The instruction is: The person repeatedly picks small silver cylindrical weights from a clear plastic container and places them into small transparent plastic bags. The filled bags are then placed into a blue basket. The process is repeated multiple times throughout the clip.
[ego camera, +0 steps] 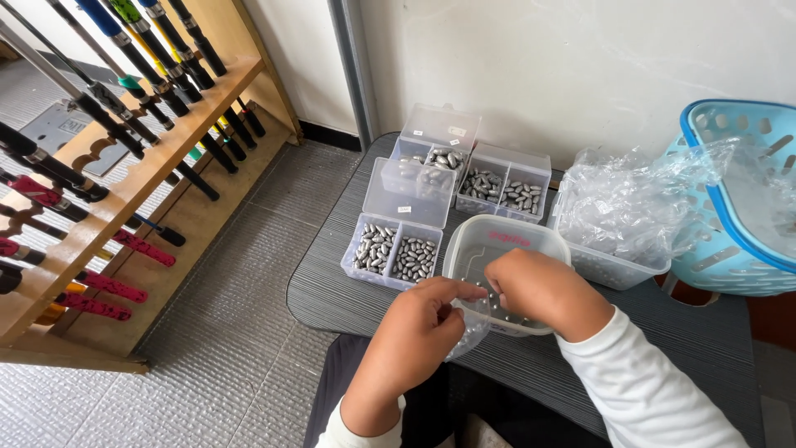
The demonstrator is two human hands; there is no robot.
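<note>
Clear plastic tub (506,241), on the grey mat (332,290): left hand (419,332) at its near rim, fingers curled, pinching a thin clear bag (468,332); right hand (539,286) over its opening, fingers bent inward, grip hidden. Behind the tub: open divided boxes (394,249) of grey oval weights. Right of it: blue basket (738,207).

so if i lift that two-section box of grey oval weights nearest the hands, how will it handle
The divided box probably feels heavy for its size: both sections are full of metal-looking oval weights. Its hinged lid stands open, so tilting would likely spill them. The smooth ovals would probably roll.
</note>
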